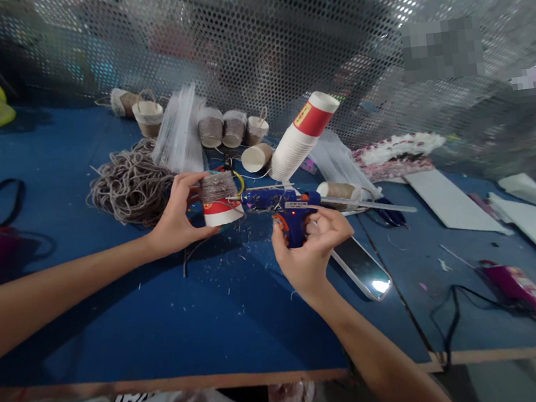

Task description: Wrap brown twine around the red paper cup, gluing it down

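My left hand grips a paper cup, its fingers on the far side and thumb along the near rim. Grey cord is wound round the upper part of the cup, and the red and white wall shows below. In my right hand is a blue glue gun, its small red light lit and a long clear glue stick jutting out behind. The nozzle points left and meets the side of the cup near the lower edge of the cord; whether glue is coming out is too small to tell.
A heap of grey cord lies left of the cup. Cord-wrapped cups, white mesh strips and a leaning stack of paper cups stand behind. A phone lies by my right wrist; a perforated metal screen backs the table.
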A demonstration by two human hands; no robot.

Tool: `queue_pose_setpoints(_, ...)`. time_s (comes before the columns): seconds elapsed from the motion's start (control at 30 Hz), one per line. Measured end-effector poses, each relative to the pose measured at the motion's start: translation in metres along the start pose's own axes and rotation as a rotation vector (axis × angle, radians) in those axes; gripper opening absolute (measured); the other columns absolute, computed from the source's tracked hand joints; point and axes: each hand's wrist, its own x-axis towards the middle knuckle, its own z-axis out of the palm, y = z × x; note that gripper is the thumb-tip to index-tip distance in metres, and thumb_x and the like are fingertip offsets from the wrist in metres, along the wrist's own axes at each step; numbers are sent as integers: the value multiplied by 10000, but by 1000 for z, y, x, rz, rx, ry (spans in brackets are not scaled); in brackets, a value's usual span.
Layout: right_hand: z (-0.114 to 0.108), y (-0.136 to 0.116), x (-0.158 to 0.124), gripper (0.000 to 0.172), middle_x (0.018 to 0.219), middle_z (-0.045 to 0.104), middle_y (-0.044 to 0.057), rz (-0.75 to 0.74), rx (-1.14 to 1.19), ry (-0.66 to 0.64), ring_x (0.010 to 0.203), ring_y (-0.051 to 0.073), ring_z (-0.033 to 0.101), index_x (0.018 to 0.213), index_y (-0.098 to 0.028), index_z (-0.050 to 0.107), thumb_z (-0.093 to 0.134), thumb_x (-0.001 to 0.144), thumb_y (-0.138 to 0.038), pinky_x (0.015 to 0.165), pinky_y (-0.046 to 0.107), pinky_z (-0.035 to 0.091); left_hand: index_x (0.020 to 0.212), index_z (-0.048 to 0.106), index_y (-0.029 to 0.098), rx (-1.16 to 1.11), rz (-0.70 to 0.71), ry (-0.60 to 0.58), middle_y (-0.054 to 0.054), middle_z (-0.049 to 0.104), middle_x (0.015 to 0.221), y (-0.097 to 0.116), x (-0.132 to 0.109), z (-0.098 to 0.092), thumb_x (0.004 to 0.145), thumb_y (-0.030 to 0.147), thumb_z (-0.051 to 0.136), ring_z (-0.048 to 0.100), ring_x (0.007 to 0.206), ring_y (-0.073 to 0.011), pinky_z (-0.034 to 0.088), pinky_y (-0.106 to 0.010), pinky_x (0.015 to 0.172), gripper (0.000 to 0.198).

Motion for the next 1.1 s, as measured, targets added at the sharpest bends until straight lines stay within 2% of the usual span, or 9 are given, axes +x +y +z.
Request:
queue_pose_setpoints(0.23, 0, 2, 0, 587, 1153, 397, 74, -9, 24, 3, 889, 143, 593, 1220, -255, 308, 689, 787, -146, 715, 352, 612, 1329, 414, 254, -77, -36, -20, -123, 462, 1332, -5, -2, 2, 677, 259, 845, 610, 1161, -248, 525, -448, 1035, 782)
queue_pose_setpoints(0.5, -1, 0, 1, 610, 1144, 418, 73, -17, 19, 6, 883, 144, 593, 1224, -245, 311, 692, 767, -114, 701, 356, 626, 1427, 406, 311, -65, -18, -46, -131, 408, 1386, 0, -1, 1, 710, 249, 817, 582, 1220, -307, 565, -471, 979, 829)
queue_pose_setpoints(0.77, -2, -1, 1, 601, 1158, 409, 74, -20, 29, -2, 904, 151, 590, 1226, -251, 309, 688, 780, -115, 701, 352, 617, 1373, 384, 291, -149, -15, -53, -137, 450, 1362, -4, -2, 3, 705, 204, 796, 596, 1223, -281, 560, -429, 985, 789)
queue_pose_setpoints(1.1, -3, -1, 2, 548, 1124, 420, 70, -1, 10, 0, 879, 145, 584, 1198, -247, 305, 665, 799, -141, 684, 344, 615, 1391, 335, 321, -183, 24, -114, -111, 512, 1377, -5, -2, 2, 762, 213, 773, 580, 1269, -279, 498, -511, 1067, 774)
